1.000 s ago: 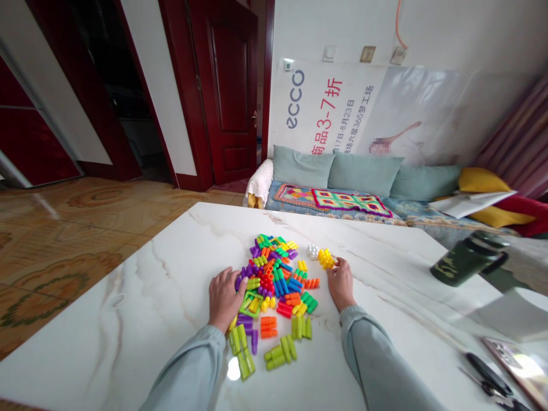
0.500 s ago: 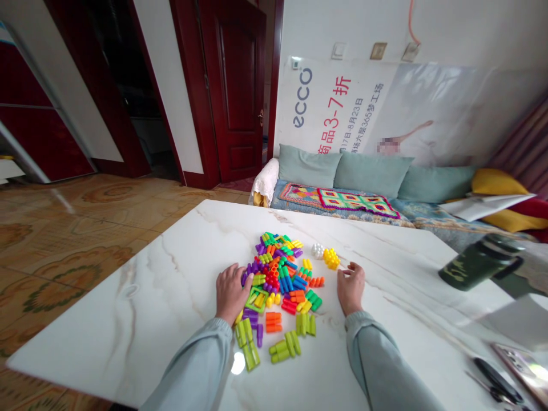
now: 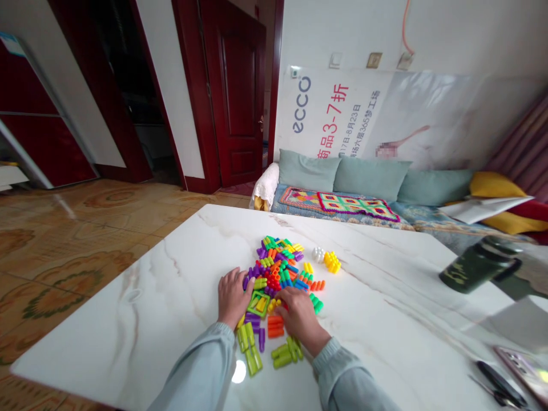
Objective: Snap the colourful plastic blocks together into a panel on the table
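Note:
A heap of small plastic building blocks (image 3: 280,273) in many colours lies on the white marble table (image 3: 385,308). My left hand (image 3: 232,297) rests flat at the heap's left edge, fingers spread, touching purple and green pieces. My right hand (image 3: 299,317) lies palm down over the near part of the heap, covering red and orange blocks; I cannot tell whether it grips one. A yellow knobbly block (image 3: 332,262) and a white one (image 3: 318,254) sit apart at the heap's far right. Lime green blocks (image 3: 250,348) lie nearest me.
A dark green camouflage bottle (image 3: 475,267) lies on its side at the table's right. Black scissors (image 3: 499,382) and a phone (image 3: 524,371) sit at the near right corner. A sofa (image 3: 368,194) with cushions stands behind the table; a red door (image 3: 240,97) is beyond.
My right hand left the yellow knobbly block and moved left and nearer, onto the near part of the heap. My left hand stayed at the heap's left edge.

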A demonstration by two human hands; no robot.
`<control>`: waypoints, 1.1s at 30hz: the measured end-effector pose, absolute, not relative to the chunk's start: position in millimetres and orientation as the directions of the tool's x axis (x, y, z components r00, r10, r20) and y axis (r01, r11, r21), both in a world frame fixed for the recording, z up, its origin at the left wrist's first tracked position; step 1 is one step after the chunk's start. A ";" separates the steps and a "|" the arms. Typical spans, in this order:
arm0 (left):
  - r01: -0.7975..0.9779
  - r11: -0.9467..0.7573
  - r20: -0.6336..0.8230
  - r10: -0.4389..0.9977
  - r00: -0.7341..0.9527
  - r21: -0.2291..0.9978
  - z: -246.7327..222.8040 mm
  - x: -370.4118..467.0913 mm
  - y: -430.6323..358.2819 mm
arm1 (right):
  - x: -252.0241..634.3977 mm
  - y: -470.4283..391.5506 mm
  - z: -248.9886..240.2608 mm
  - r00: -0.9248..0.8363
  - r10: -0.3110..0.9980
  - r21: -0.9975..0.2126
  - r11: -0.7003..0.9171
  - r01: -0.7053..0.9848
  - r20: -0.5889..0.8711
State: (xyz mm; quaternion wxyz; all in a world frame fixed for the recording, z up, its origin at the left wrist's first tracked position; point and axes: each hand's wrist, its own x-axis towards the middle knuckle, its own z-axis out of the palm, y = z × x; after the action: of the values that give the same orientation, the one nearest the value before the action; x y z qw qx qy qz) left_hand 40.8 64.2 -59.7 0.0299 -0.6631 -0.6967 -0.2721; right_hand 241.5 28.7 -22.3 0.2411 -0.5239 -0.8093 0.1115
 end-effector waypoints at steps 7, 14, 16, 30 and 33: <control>0.938 -0.031 0.407 0.905 -0.119 0.344 -63.9 38.8 67.1 | 269.1 30.1 -21.9 -0.005 0.869 -0.699 0.402 0.592 0.495; 0.940 -0.023 0.402 0.908 -0.123 0.341 -61.7 40.6 65.8 | 373.5 43.6 -20.8 0.442 0.796 -0.757 0.031 0.652 0.414; 0.941 -0.024 0.408 0.905 -0.124 0.339 -61.6 40.8 65.5 | 393.7 47.5 -32.9 0.464 0.796 -0.718 -0.054 0.694 0.389; 0.942 -0.019 0.411 0.903 -0.128 0.335 -63.0 40.8 66.1 | 415.6 48.1 -68.4 0.285 0.910 -0.610 -0.046 0.791 0.302; 0.942 -0.024 0.414 0.902 -0.124 0.335 -63.7 40.2 66.6 | 409.1 54.9 -62.7 0.324 0.895 -0.587 -0.090 0.805 0.306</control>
State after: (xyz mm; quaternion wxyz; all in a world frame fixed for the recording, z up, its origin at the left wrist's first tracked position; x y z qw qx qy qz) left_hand 40.2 66.6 -63.7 0.0364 -0.6607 -0.6977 -0.2747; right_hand 409.1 54.9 -62.7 0.3476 -0.7355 -0.5779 0.0651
